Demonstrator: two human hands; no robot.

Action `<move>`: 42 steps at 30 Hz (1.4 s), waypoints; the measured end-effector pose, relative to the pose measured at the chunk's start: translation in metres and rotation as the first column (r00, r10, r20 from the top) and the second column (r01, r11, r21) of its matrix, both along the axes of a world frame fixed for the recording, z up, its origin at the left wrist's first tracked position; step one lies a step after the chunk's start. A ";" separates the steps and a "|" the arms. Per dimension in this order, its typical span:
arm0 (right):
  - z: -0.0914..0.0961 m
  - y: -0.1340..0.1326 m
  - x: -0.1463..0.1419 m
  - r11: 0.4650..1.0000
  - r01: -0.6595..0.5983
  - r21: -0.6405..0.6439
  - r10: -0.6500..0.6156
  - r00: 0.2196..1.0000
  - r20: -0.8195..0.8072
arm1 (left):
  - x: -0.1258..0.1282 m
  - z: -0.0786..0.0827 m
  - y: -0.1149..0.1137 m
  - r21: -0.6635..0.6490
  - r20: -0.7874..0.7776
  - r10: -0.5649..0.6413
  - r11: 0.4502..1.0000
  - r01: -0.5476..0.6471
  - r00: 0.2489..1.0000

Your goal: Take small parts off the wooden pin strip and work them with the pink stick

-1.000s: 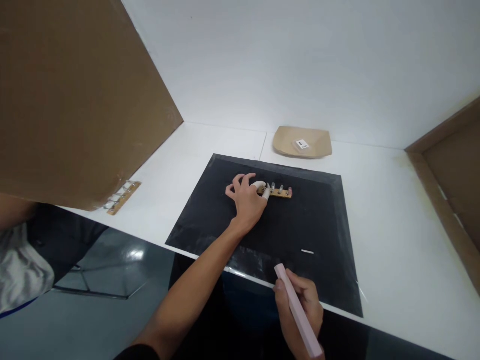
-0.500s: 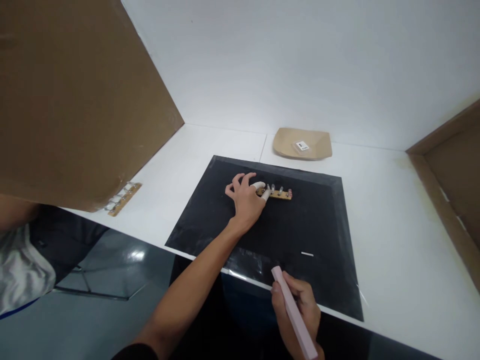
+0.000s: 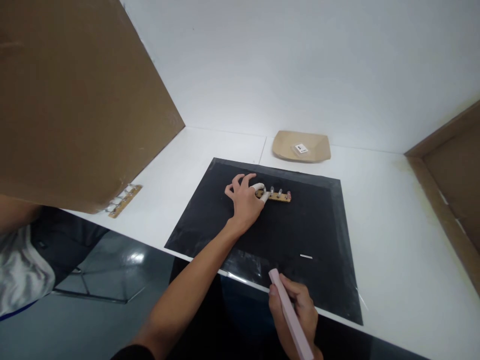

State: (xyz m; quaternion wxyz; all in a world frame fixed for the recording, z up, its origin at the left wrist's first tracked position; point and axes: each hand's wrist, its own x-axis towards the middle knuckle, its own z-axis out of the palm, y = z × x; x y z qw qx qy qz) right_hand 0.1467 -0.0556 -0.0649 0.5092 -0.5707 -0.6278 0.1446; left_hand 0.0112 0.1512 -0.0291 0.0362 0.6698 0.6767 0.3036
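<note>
I had the left hand (image 3: 243, 202) pinching one end of the little brown board (image 3: 279, 196) on the black mat (image 3: 318, 225), while the right hand (image 3: 302, 315), fingers closed around a pink stick (image 3: 287, 302), waited well apart from the board.

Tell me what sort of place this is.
Most likely an electronics assembly bench. A black mat lies on the white table. On it the left hand, fingertips capped, pinches a small component strip. The right hand grips a pink stick. A cardboard panel walls off the left side.
</note>
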 end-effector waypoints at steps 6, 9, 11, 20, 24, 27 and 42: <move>-0.001 0.001 0.000 0.999 -0.007 0.032 0.006 1.000 0.028 | -0.005 0.005 0.001 -0.046 -0.021 -0.071 0.997 0.070 0.997; 0.000 0.001 0.001 0.999 -0.011 0.044 0.009 0.999 0.050 | -0.012 0.012 -0.001 -0.074 -0.032 -0.123 0.990 0.120 0.992; 0.001 0.002 0.002 0.999 -0.016 0.044 0.013 0.998 0.069 | -0.018 0.019 -0.004 -0.100 -0.042 -0.176 0.980 0.171 0.984; -0.001 0.000 0.005 0.999 -0.013 0.049 0.010 0.997 0.073 | -0.054 0.022 -0.007 -0.244 -0.047 -0.288 0.932 0.269 0.956; -0.005 -0.004 0.006 1.000 0.017 -0.004 -0.017 0.999 0.038 | -0.065 0.010 -0.008 -0.280 -0.040 -0.303 0.918 0.281 0.952; 0.002 -0.005 0.010 0.997 0.028 -0.072 -0.031 0.999 -0.038 | -0.066 0.005 -0.008 -0.279 -0.035 -0.323 0.912 0.301 0.946; 0.039 0.003 0.023 0.831 0.283 -0.479 -0.440 0.861 -0.255 | -0.062 0.011 0.038 -0.216 0.012 -0.517 0.835 0.507 0.856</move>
